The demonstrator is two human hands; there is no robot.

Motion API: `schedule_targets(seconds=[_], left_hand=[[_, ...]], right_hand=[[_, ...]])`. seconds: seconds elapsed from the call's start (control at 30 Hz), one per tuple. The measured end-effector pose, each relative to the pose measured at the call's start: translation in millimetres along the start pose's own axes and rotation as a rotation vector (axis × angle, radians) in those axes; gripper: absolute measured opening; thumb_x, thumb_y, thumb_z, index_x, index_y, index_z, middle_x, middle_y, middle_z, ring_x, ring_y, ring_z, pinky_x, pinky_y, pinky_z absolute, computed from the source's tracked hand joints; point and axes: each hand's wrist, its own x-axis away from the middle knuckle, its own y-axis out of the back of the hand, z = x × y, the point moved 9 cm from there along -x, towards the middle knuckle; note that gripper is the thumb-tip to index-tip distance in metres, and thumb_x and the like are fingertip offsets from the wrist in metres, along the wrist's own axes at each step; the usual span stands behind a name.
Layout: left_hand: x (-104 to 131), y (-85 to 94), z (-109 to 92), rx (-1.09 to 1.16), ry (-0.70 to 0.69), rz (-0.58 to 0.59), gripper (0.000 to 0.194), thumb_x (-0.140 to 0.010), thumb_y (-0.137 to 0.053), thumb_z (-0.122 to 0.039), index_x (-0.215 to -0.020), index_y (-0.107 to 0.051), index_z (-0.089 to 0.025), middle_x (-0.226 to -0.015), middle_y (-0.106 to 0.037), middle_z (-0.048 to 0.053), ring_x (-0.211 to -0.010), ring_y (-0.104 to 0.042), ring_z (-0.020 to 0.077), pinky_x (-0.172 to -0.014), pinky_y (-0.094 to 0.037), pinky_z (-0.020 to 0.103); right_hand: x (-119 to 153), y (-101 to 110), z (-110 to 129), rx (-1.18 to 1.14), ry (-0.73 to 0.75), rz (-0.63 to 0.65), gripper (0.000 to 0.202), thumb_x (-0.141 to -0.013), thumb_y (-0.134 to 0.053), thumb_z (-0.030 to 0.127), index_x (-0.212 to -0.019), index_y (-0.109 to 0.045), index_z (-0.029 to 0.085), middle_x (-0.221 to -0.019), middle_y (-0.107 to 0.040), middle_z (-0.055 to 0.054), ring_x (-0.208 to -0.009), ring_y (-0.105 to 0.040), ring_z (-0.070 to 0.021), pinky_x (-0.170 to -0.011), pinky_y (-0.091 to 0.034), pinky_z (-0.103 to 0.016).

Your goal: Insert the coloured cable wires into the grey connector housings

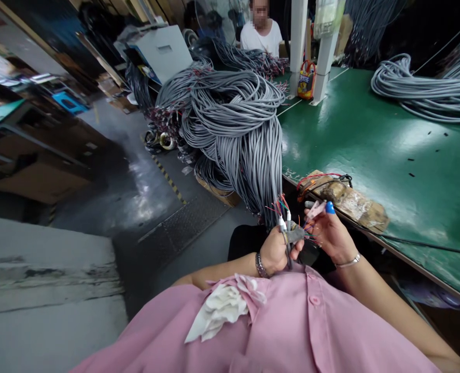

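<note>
"What fills this room?"
"Grey floor (pixel 132 181) mostly, to the left, with a yellow-and-black stripe (pixel 168 179). Then the glossy green surface (pixel 373 140) on the right."
"And that heap?"
"A great cable bundle (pixel 237 111), draped by the surface's left end and hanging down. A person in white (pixel 261 39) is behind it, and a smaller coil (pixel 428 93) lies far right."
"At the near edge?"
"A worn wooden block (pixel 358 201)."
"The hands?"
"Left hand (pixel 274 251) clamped round white-sleeved cable ends (pixel 282 224), just off the surface, below the bundle. Right hand (pixel 336 235) beside their coloured wires (pixel 309 237); whether it pinches any, I can't tell. Blue cap (pixel 330 207) on its thumb."
</note>
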Motion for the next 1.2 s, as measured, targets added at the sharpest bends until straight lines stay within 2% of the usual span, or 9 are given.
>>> schedule_targets(seconds=[0.1,0.23,0.33,0.6,0.83,0.97,1.07,1.2], left_hand=[[-2,1.7,-1,0.037,-0.011,-0.03,0.026,-0.07,-0.068,-0.035,-0.075,-0.053,-0.015,-0.055,-0.057,-0.001,-0.034,-0.041,0.0061,-0.032,-0.024,0.019],[-5,-0.4,-2,0.052,-0.016,-0.045,0.025,-0.069,-0.068,-0.035,-0.075,-0.053,-0.016,-0.054,-0.056,-0.002,-0.034,-0.041,0.0059,-0.033,-0.025,0.019],[-6,-3.6,-3,0.051,-0.018,-0.049,0.025,-0.069,-0.068,-0.034,-0.074,-0.052,-0.016,-0.052,-0.054,-0.003,-0.033,-0.04,0.0058,-0.033,-0.024,0.019],[-11,-4.0,-1,0.061,-0.014,-0.065,0.027,-0.069,-0.068,-0.036,-0.073,-0.05,-0.017,-0.052,-0.054,-0.003,-0.033,-0.04,0.0062,-0.032,-0.023,0.02],[-12,0.2,6,0.044,0.022,-0.076,0.025,-0.068,-0.068,-0.034,-0.071,-0.05,-0.017,-0.051,-0.053,-0.004,-0.033,-0.039,0.0057,-0.032,-0.023,0.019],[-11,0.1,5,0.033,0.013,-0.066,0.026,-0.068,-0.068,-0.035,-0.07,-0.049,-0.017,-0.051,-0.054,-0.003,-0.033,-0.04,0.0059,-0.032,-0.022,0.019],[-8,0.2,4,0.034,0.026,-0.071,0.029,-0.066,-0.07,-0.036,-0.071,-0.05,-0.016,-0.051,-0.054,-0.003,-0.032,-0.04,0.0057,-0.033,-0.023,0.019],[-2,1.8,3,0.028,0.028,-0.07,0.029,-0.067,-0.07,-0.037,-0.073,-0.052,-0.015,-0.051,-0.055,-0.002,-0.032,-0.041,0.006,-0.032,-0.023,0.019]], right_hand=[[2,-1,4,0.052,0.046,-0.027,0.027,-0.082,-0.061,0.047,-0.085,-0.067,0.021,-0.085,-0.069,-0.002,-0.067,-0.059,-0.0122,-0.058,-0.048,-0.024],[3,1,4,0.062,0.069,-0.061,0.034,-0.079,-0.061,0.054,-0.085,-0.067,0.021,-0.081,-0.068,-0.002,-0.064,-0.058,-0.0126,-0.054,-0.047,-0.024],[1,3,3,0.055,0.039,-0.092,0.032,-0.076,-0.067,0.052,-0.084,-0.068,0.021,-0.078,-0.068,-0.002,-0.062,-0.058,-0.0131,-0.054,-0.047,-0.024],[-2,5,-1,-0.007,0.008,-0.06,0.022,-0.076,-0.07,0.042,-0.087,-0.07,0.023,-0.077,-0.07,-0.001,-0.064,-0.059,-0.0137,-0.06,-0.048,-0.026],[-3,3,-3,0.029,0.011,-0.041,0.027,-0.079,-0.065,0.047,-0.087,-0.071,0.022,-0.075,-0.068,-0.001,-0.061,-0.058,-0.014,-0.06,-0.047,-0.028],[-1,-1,-2,0.015,0.022,-0.006,0.03,-0.08,-0.063,0.05,-0.091,-0.07,0.023,-0.083,-0.069,-0.002,-0.066,-0.059,-0.0136,-0.063,-0.048,-0.027],[2,1,-1,0.002,0.027,-0.036,0.029,-0.081,-0.06,0.051,-0.088,-0.069,0.025,-0.091,-0.07,-0.001,-0.07,-0.06,-0.0143,-0.064,-0.049,-0.028],[3,4,-2,0.004,-0.001,-0.056,0.033,-0.08,-0.057,0.056,-0.086,-0.067,0.025,-0.09,-0.07,-0.002,-0.069,-0.06,-0.0151,-0.062,-0.049,-0.029]])
